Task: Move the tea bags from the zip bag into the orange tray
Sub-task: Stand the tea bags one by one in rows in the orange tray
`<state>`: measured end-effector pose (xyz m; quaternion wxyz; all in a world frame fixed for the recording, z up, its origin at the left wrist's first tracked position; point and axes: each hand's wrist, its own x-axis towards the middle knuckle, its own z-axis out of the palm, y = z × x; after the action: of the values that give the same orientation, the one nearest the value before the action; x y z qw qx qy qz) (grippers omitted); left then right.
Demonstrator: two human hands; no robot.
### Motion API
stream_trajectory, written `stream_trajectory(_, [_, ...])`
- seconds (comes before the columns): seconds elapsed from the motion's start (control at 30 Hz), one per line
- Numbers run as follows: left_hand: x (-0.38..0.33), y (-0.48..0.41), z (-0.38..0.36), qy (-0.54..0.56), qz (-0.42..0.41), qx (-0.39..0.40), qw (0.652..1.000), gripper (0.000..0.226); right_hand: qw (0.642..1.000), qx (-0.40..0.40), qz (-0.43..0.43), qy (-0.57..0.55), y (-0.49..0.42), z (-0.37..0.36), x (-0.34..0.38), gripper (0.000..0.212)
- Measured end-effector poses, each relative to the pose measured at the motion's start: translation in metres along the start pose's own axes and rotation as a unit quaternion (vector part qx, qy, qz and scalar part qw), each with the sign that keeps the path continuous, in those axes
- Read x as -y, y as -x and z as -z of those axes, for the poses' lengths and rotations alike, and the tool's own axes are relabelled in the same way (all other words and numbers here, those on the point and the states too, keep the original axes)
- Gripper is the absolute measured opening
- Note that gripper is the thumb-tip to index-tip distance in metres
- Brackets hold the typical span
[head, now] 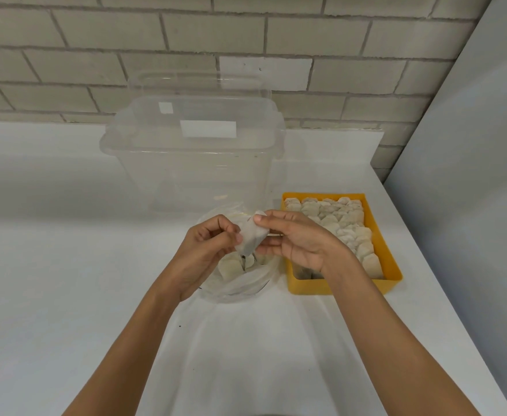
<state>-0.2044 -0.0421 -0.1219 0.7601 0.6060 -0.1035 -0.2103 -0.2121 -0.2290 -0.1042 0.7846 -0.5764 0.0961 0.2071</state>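
Observation:
A white tea bag [251,237] is held above the open clear zip bag [240,283], pinched from both sides. My left hand [207,250] pinches its left edge with curled fingers. My right hand [294,241] grips its top and right side with thumb and fingers. Several more tea bags [231,264] lie inside the zip bag below my hands. The orange tray [336,285] stands just right of the zip bag, packed with rows of tea bags [345,226]; its near left corner shows a gap.
A large clear plastic tub [192,157] with its lid leaning behind it stands beyond the zip bag on the white counter [66,265]. A brick wall runs along the back. A grey panel [471,175] borders the counter's right edge.

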Motion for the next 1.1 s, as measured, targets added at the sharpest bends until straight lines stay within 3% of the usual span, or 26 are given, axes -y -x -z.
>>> stream_trajectory(0.17, [0.001,0.001,-0.001,-0.019,-0.003,-0.032,0.999,0.009,0.991,-0.047,0.109,0.063,0.002,-0.002,0.006,0.016])
stream_trajectory(0.3, [0.002,-0.002,-0.002,-0.041,0.016,-0.068,0.997,0.03,0.978,-0.065,0.17,0.104,0.005,-0.007,0.009,0.01])
stream_trajectory(0.47, [0.002,-0.001,-0.007,-0.101,0.006,-0.065,0.993,0.013,0.953,-0.095,0.21,0.198,0.011,-0.01,0.011,0.014])
stream_trajectory(0.73, [0.0,0.0,-0.012,-0.135,0.006,-0.038,0.99,0.021,0.945,-0.097,0.216,0.227,0.013,-0.01,0.012,0.013])
stream_trajectory(1.1, [-0.004,-0.001,-0.017,-0.124,-0.001,-0.044,0.991,0.017,0.98,-0.122,0.133,0.079,0.012,-0.008,0.01,0.013])
